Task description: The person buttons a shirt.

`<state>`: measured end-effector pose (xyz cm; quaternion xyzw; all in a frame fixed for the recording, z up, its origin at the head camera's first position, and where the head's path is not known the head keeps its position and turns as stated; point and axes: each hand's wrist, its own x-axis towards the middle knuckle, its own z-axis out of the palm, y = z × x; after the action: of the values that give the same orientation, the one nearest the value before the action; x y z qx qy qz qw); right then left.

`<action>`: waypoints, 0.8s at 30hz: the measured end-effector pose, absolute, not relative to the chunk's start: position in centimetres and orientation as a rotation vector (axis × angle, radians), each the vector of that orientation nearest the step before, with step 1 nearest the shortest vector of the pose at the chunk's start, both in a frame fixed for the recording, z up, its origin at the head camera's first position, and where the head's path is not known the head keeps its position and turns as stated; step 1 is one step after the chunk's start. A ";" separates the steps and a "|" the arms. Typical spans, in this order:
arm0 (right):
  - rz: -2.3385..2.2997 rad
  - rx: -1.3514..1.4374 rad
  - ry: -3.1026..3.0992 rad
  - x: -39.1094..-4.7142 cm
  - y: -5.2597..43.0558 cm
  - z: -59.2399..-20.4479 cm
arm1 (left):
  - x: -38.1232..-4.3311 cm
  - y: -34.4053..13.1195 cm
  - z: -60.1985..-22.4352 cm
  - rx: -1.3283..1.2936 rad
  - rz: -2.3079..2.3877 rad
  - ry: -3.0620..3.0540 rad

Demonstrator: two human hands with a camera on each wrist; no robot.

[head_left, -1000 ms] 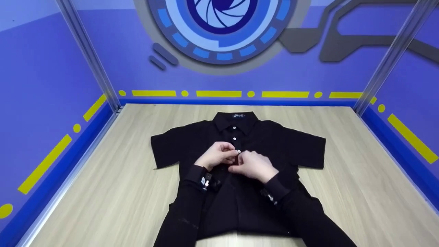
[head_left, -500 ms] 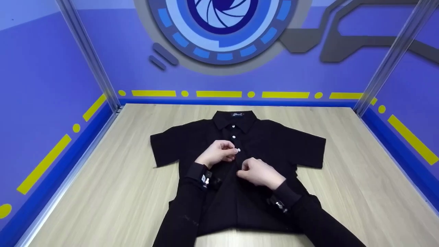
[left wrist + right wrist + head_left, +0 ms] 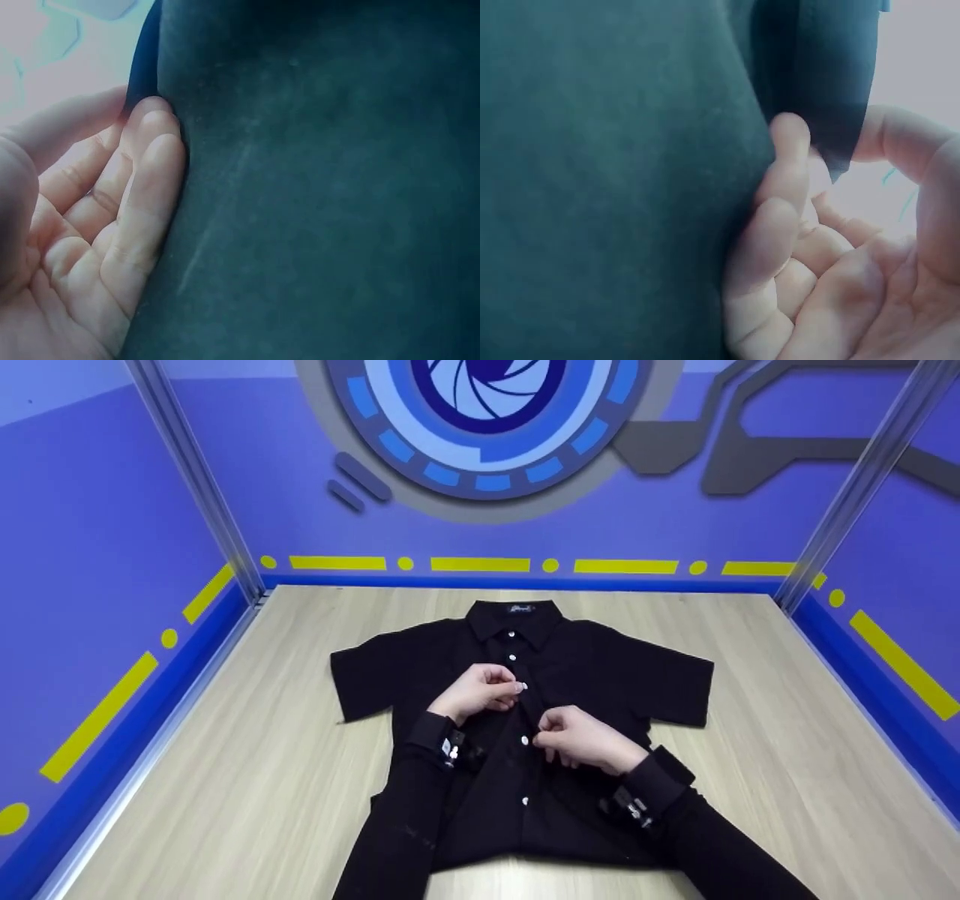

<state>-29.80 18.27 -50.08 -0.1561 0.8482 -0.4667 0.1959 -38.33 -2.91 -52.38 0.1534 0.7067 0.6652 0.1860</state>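
A black short-sleeved shirt (image 3: 600,660) lies front up, its collar (image 3: 514,626) towards the back wall. My left hand (image 3: 480,691) pinches the front placket beside a white button (image 3: 524,686). In the left wrist view, thumb and fingers (image 3: 154,172) close on the edge of the dark cloth. Lower and to the right, my right hand (image 3: 583,739) pinches the other front edge and holds it aside. Another white button (image 3: 525,740) shows just left of its fingertips, and a lower button (image 3: 526,801) sits nearer the hem. In the right wrist view, cloth (image 3: 847,90) passes between thumb and fingers.
The shirt rests on a light wood-grain table (image 3: 247,735). Blue printed panels (image 3: 480,532) with yellow dashes stand behind and at both sides, with metal posts at the back corners. Two more white buttons run up the placket towards the collar.
My right hand has moved right and down from beside the left hand, drawing the front edge aside. Two lower buttons have come into view. The left hand stays nearly in place.
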 end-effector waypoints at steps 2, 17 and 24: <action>-1.351 -0.423 2.323 -29.8 18.5 -50.1 | -38.3 -2.9 -52.4 0.433 1.875 1.994; -1.448 -0.358 2.175 -30.5 19.3 -50.3 | -35.4 -2.6 -50.1 0.589 1.511 2.213; -1.435 -0.337 2.185 -30.3 19.5 -50.2 | -33.7 -2.9 -49.6 0.731 1.246 2.204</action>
<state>-30.29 19.50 -50.18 -0.1237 0.8025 -0.5272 0.2503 -33.73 -2.91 -49.64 0.2685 0.8096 0.4579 0.2505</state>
